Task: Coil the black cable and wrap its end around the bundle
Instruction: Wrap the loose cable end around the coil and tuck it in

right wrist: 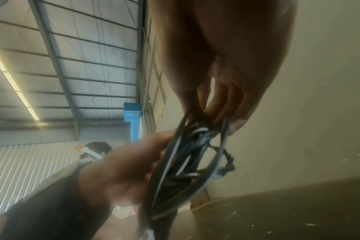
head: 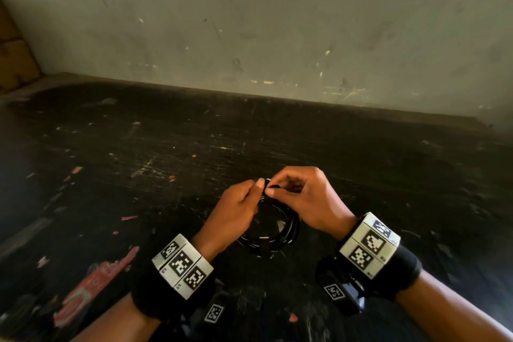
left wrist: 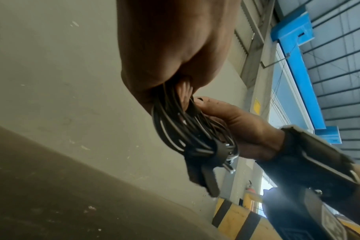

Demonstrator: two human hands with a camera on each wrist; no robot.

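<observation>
Black cable coiled in bundle, held up over near middle of dark scuffed surface. Left hand grip pinches top of coil. Right hand grip pinches cable strand at same spot, fingertips touching left thumb. Plug hangs at bundle's lower end. No containers visible.

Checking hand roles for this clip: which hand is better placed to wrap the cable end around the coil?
Probably the right hand: its fingertips pinch a strand at the top of the black cable coil, while the left hand grips the bundled loops, steadying them.
</observation>
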